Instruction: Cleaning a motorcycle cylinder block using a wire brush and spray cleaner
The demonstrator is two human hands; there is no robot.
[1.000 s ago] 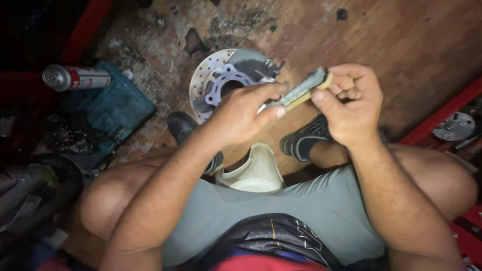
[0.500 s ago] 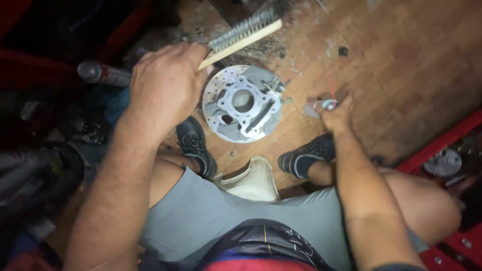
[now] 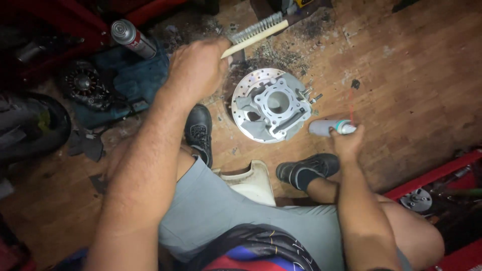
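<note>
My left hand grips the wooden handle of a wire brush, held above the floor with the bristles pointing away from me. My right hand is low on the wooden floor, closed around a grey spray can with a thin red straw. Between the hands a grey metal engine cylinder rests on a drilled brake disc. My two black shoes flank a white stool that I sit on.
A second spray can lies on a blue cloth at the upper left, beside a round dark engine part. Red metal frames run along the top left and the lower right. Dirt and filings litter the floor behind the disc.
My left hand has kept the brush and drawn slightly left. My right hand left the brush, reached down to the floor and closed on the spray can.
</note>
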